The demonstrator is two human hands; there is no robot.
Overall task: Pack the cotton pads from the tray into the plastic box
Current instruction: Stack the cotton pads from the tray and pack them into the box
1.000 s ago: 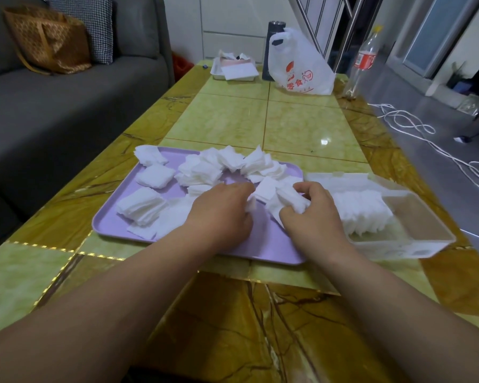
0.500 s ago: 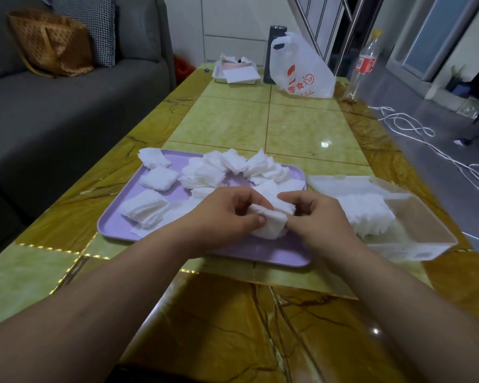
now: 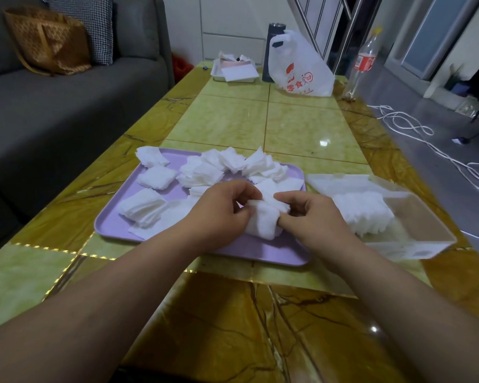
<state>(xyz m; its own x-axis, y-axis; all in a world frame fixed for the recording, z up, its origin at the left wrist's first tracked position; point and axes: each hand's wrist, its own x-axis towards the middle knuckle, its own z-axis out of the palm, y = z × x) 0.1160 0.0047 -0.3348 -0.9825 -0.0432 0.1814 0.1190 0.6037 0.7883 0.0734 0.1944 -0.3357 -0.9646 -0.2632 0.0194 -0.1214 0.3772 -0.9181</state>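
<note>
Since before, both hands, left hand (image 3: 221, 211) and right hand (image 3: 313, 217), keep one pad stack (image 3: 263, 221) gripped over one tray (image 3: 260, 252).

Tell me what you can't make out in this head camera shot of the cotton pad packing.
- How many pads are in the held stack: left hand and right hand cover its ends.
- Tray middle and near right: hidden behind both hands.
- Plastic box depth under its pads: cloudy walls blur it.
- Far white tray contents: too small.
</note>
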